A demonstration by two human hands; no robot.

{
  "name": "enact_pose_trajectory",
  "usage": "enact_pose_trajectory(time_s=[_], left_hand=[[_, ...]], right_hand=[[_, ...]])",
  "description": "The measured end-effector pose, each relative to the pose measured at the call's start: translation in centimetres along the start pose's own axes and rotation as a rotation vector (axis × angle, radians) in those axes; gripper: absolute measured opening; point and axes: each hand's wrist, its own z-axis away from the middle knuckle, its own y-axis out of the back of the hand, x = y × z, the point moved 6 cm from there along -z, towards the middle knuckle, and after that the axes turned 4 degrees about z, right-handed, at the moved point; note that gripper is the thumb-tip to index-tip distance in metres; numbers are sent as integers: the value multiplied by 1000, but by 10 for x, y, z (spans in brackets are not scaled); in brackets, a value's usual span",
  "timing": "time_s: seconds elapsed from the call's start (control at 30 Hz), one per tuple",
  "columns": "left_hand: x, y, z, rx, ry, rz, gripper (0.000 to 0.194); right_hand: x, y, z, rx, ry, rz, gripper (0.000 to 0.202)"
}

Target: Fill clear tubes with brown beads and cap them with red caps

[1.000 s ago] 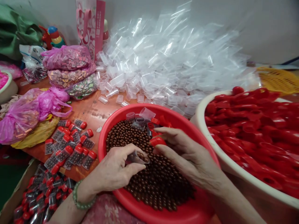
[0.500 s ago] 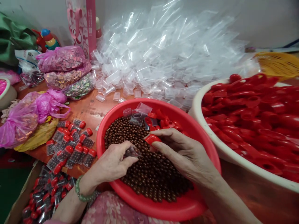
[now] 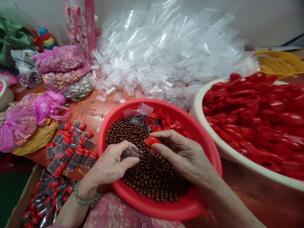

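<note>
A red basin [image 3: 211,148] holds many small shiny brown balls [image 3: 156,180], with loose red caps [image 3: 166,122] and clear plastic sleeves [image 3: 145,109] at its far side. Over the balls, my left hand [image 3: 116,160] is closed around a clear plastic container [image 3: 130,152], its mouth towards the right; one or more brown balls show at that mouth. My right hand [image 3: 182,152] pinches a red cap [image 3: 152,141] between thumb and fingers, a short way right of the container and apart from it.
Filled red-capped containers [image 3: 71,147] lie left of the basin, and more fill a box [image 3: 47,199] below. Clear sleeves [image 3: 154,57] are heaped at the back. A white tub [image 3: 199,107] of red pieces stands right. Pink bags [image 3: 61,60] sit at the left.
The container in my left hand has turned, so its mouth shows more plainly and the thumb and forefinger are wider apart. My right hand keeps the cap. The view has shifted slightly.
</note>
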Motion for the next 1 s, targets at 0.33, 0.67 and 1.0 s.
enact_pose_trajectory(time_s=[0.33,0.67,1.0], left_hand=[[-5,-1,-4,5,41,291,22],[11,-2,-2,35,-48,-57,13],[1,-8,-8,-82,-47,524,20]], right_hand=[[-5,1,-1,22,2,-39,17],[-9,2,-1,26,76,60,17],[-17,8,6,139,100,50,17]])
